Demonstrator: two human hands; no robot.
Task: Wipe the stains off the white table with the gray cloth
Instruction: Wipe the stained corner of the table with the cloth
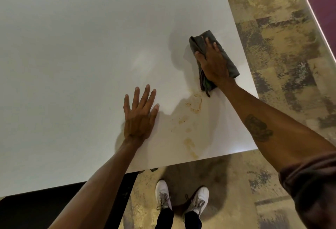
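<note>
Surface: white table [72, 37] seen from above, near-right corner in view; mottled tan and dark floor [272, 65] beyond its edges
Stains: yellowish-brown marks [194, 104] spread on the tabletop between the two hands and toward the near edge
Gray cloth [230, 61]: folded, lying flat near the table's right edge, just beyond the stains
Right hand [212, 63]: laid palm-down on the cloth, fingers extended, pressed onto it rather than closed around it
Left hand [139, 114]: spread flat on the bare tabletop, fingers splayed, nothing held
Below the edge: two white shoes [181, 199] planted on the floor
</note>
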